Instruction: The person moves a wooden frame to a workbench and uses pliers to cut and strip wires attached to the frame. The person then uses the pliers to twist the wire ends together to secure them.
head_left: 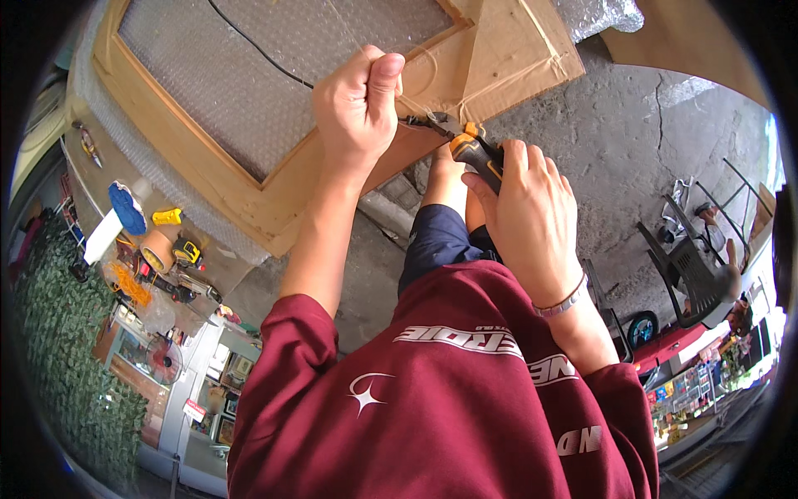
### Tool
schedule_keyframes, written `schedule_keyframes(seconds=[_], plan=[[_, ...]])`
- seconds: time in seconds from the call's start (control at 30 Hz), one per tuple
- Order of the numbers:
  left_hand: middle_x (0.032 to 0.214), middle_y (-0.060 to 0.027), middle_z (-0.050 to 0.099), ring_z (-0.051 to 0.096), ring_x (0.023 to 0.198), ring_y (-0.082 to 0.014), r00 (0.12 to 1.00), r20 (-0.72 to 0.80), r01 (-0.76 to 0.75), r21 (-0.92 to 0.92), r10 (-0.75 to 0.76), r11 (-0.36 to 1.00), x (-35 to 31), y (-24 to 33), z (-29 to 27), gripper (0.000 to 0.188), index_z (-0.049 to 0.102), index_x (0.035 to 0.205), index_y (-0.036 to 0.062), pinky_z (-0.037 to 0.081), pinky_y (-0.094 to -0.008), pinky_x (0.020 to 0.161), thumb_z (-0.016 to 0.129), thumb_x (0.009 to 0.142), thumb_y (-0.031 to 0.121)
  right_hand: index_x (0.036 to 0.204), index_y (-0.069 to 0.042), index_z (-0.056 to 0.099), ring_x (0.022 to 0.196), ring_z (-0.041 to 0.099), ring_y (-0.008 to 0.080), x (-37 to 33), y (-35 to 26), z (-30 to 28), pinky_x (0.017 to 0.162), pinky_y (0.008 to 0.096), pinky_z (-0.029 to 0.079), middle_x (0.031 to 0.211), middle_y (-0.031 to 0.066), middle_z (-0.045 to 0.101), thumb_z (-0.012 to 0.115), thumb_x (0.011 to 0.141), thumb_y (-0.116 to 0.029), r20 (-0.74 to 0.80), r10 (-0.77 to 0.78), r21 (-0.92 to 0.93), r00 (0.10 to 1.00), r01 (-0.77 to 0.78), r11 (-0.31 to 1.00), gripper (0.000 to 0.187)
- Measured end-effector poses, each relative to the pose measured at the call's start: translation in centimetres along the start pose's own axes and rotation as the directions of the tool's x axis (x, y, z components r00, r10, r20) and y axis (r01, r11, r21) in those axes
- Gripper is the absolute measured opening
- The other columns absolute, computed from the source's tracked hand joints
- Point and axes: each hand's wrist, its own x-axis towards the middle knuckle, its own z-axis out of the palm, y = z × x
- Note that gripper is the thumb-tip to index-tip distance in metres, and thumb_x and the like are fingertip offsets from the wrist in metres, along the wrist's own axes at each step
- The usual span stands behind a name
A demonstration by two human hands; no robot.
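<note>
My left hand (359,106) is closed in a fist with the thumb up, over the edge of a wooden frame (274,195). A thin pale strand (431,65) loops out beside the fist. Behind that hand passes a black cable (264,51) lying across the frame. In my right hand (532,212) are pliers (476,156) with yellow and black handles. Their dark jaws point left at the frame's near edge, close to a dark piece whose kind I cannot make out. The pliers' lower handles are hidden by my fingers.
Bubble wrap (224,83) fills the frame, and cardboard (515,58) covers its right corner. On the left, a table holds a tape measure (187,250), a tape roll (158,249) and a blue-topped brush-like tool (127,208). A dark chair (677,270) stands right on the concrete floor (640,125).
</note>
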Motion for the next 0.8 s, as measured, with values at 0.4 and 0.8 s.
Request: schedule_keyframes(seconds=[0.4,0.8], plan=[[0.058,-0.0057,0.055,0.056,0.050,-0.0192,0.999,0.009,0.035,0.017,-0.035,0.999,-0.2,0.1,0.4,0.037,0.056,0.076,0.0042,0.042,-0.0326,0.048,0.061,0.104,0.026,0.087,-0.001,0.062,0.073,0.069,0.0425,1.2,2.2,0.3,0.064,0.0457,0.054,0.075,0.0226,0.068,0.081,0.084,-0.042,0.074,0.005,0.288,0.997,-0.026,0.957,0.045],[0.062,-0.0019,0.049,0.048,0.057,-0.0117,0.998,0.034,0.043,0.039,-0.044,0.998,0.0,-0.2,-0.3,0.044,0.051,0.075,0.0046,0.038,-0.0294,0.054,0.050,0.110,0.031,0.114,0.001,0.062,0.087,0.070,0.0419,2.1,1.8,-2.4,0.078,0.0489,0.055,0.096,0.0247,0.071,0.069,0.091,-0.033,0.202,-0.053,0.126,0.978,0.027,0.992,0.042]])
